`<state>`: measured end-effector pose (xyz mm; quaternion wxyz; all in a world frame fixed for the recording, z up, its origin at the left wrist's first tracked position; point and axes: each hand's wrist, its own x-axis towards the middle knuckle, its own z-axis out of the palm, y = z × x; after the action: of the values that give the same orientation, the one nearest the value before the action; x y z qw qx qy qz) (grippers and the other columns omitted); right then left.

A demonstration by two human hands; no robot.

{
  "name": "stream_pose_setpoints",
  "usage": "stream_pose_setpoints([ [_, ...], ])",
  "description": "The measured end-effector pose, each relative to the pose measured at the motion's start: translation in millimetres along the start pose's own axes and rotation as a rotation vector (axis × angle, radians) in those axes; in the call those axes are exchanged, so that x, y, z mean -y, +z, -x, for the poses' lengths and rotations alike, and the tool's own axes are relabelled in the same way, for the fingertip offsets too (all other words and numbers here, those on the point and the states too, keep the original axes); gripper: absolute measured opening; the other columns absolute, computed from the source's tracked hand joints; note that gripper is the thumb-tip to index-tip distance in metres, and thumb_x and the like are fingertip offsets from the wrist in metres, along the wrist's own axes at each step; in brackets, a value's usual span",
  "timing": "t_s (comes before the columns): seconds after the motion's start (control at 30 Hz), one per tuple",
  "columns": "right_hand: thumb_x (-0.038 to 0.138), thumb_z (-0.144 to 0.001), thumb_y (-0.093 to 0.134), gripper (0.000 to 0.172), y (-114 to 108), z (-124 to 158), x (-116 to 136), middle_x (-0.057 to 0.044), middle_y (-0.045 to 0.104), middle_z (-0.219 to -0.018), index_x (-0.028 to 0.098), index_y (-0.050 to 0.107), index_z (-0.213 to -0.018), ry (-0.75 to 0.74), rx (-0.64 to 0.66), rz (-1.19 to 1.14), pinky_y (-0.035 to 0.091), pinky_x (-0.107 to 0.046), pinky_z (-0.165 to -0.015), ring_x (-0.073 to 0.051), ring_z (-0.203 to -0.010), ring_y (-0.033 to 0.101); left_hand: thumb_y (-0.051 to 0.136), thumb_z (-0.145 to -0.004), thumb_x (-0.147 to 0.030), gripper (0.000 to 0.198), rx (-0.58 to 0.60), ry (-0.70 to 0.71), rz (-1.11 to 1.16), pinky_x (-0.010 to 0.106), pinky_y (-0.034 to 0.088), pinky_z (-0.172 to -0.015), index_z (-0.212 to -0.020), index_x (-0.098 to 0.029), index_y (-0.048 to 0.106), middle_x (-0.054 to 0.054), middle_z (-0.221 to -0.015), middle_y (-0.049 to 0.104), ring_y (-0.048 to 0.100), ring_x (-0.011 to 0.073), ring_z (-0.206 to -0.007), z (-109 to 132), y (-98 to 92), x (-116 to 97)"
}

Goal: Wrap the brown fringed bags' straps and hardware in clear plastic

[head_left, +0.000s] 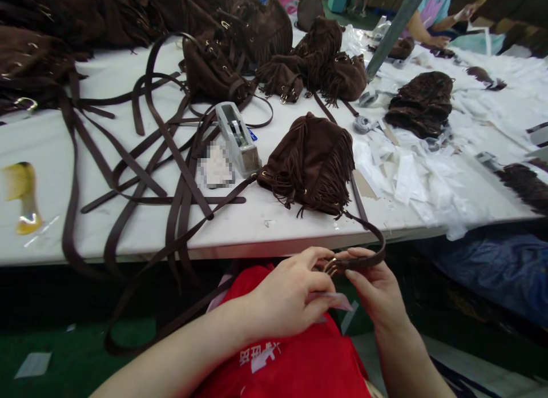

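A dark brown fringed suede bag (314, 164) lies on the white table (51, 147) near its front edge. Its brown strap (368, 229) runs off the edge and down to my lap. My left hand (286, 298) and my right hand (377, 289) meet below the table edge, both pinched on the strap's end where a brass buckle (330, 266) shows. A small pale slip of paper or film (336, 300) sits between my fingers under the buckle.
Several loose brown straps (171, 158) sprawl over the table's left half. A grey tape dispenser (237, 138) stands mid-table. More fringed bags (325, 61) pile up behind, white paper scraps (428, 169) at right. A yellow comb (23, 195) lies far left. Another person's arm (432, 29) works at back right.
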<state>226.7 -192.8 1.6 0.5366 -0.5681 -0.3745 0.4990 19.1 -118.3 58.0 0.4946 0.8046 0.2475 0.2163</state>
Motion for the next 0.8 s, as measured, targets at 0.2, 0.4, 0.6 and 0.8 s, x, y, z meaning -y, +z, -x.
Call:
stream_pose_setpoints([
  [0.2, 0.018, -0.073, 0.074, 0.033, -3, 0, 1, -0.003, 0.072, -0.098, 0.029, 0.064, -0.103, -0.044, -0.013, -0.098, 0.056, -0.034, -0.078, -0.020, -0.087, 0.068, 0.049, -0.090, -0.024, 0.021, -0.001, -0.018, -0.186, 0.030, 0.051, -0.082, -0.083, -0.017, 0.068, 0.007, -0.101, 0.064, 0.061, 0.0180, -0.090, -25, 16.4, 7],
  [0.4, 0.022, -0.073, 0.075, 0.028, 0, -14, 2, -0.003, 0.073, -0.093, 0.029, 0.066, -0.098, 0.010, -0.027, -0.213, 0.056, -0.033, -0.075, -0.019, -0.082, 0.069, 0.052, -0.089, -0.025, 0.020, -0.048, -0.061, -0.137, 0.026, 0.050, -0.078, -0.082, -0.015, 0.067, 0.006, -0.093, 0.066, 0.061, 0.0159, -0.084, -39, 21.4, 25],
  [0.6, 0.020, -0.073, 0.074, 0.030, 1, -21, -2, -0.003, 0.073, -0.096, 0.028, 0.064, -0.101, 0.001, -0.116, -0.148, 0.055, -0.034, -0.072, -0.020, -0.084, 0.068, 0.049, -0.091, -0.034, 0.026, -0.040, -0.169, -0.019, 0.025, 0.047, -0.079, -0.087, -0.018, 0.070, 0.005, -0.095, 0.068, 0.061, 0.0151, -0.085, -27, 13.3, 50],
  [0.8, 0.020, -0.074, 0.074, 0.030, 1, -24, 6, -0.003, 0.072, -0.096, 0.027, 0.065, -0.101, 0.014, -0.052, -0.171, 0.055, -0.030, -0.069, -0.019, -0.083, 0.068, 0.053, -0.086, -0.035, 0.027, 0.066, -0.356, 0.120, 0.019, 0.039, -0.054, -0.078, -0.014, 0.068, 0.001, -0.067, 0.064, 0.051, 0.0101, -0.058, -13, 16.6, 82],
])
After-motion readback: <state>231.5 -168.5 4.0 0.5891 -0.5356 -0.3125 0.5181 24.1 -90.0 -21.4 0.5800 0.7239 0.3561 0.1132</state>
